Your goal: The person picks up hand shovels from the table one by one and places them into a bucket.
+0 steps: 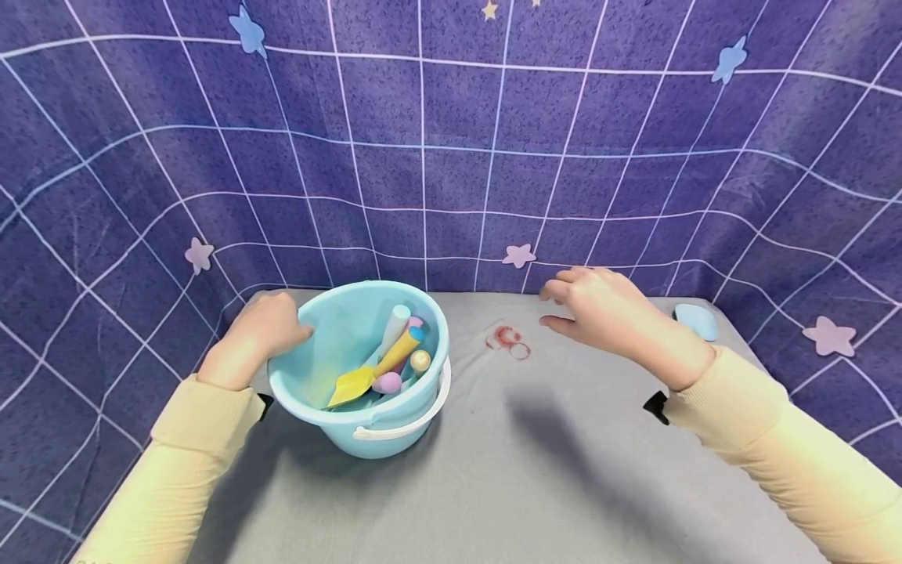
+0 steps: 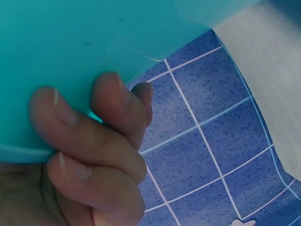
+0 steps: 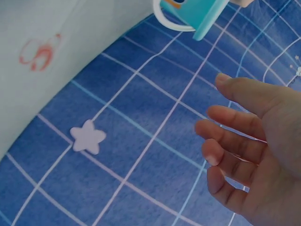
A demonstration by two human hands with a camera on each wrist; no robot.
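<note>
Left hand point(image 1: 264, 323) gripped the light blue bucket point(image 1: 303, 409) at the left side of its rim, thumb over the inner side and fingers curled against the outer wall in the left wrist view. Bucket stood at the left part of the grey surface point(image 1: 479, 478), near its back edge; whether the base rested fully could not be told. White handle point(image 1: 402, 432) hung along the near-right outer wall. Inside, a yellow scoop point(image 1: 351, 386), a pale blue rod point(image 1: 396, 323) and a pink-purple knob point(image 1: 387, 383) lay crowded toward the right wall, leaving more room at the left, beside the thumb. Right hand point(image 1: 595, 307) was raised over the surface, well apart from the bucket, fingers loosely bent, thumb spread from them, holding nothing. Between bucket and right hand ran a stretch of grey with red ring marks point(image 1: 507, 338); a broader stretch extended toward the viewer. Pale blue piece point(image 1: 696, 322) lay by the back right corner. Patterned purple cloth point(image 1: 451, 180) bounded the back edge and both sides.
</note>
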